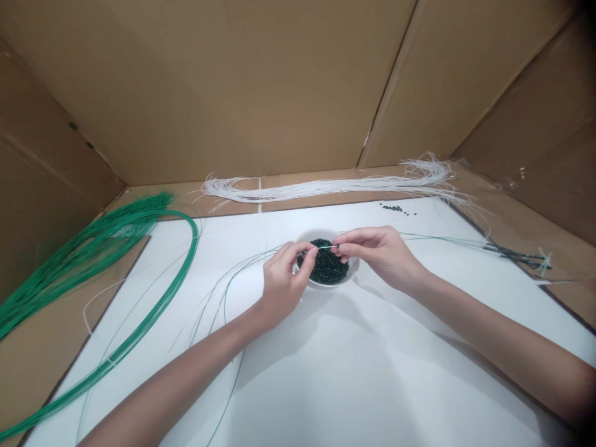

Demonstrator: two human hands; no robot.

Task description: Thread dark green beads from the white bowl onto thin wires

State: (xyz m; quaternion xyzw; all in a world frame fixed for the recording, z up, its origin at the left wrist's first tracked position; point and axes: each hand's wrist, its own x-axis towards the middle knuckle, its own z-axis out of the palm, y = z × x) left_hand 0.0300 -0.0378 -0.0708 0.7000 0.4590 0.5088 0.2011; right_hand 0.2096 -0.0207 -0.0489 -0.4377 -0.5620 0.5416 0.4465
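A white bowl (354, 270) full of small dark beads (328, 267) stands on the white board. Above it, my left hand (287, 273) pinches a thin strand (328, 247) between thumb and fingertips. My right hand (379, 254) pinches the same strand a short way to the right, with a dark speck at its fingertips that may be a bead. Between the hands the strand looks green at the left and whitish at the right. Loose green strands (228, 282) trail from beneath my left hand towards the front of the board.
Green strands (84, 254) lie bundled at the left, with a looped green coil (184, 273) beside them. A white strand bundle (316, 186) stretches along the back. Several loose beads (393, 208) lie behind the bowl. Dark beaded strands (516, 253) rest at the right; cardboard walls (242, 87) surround the board.
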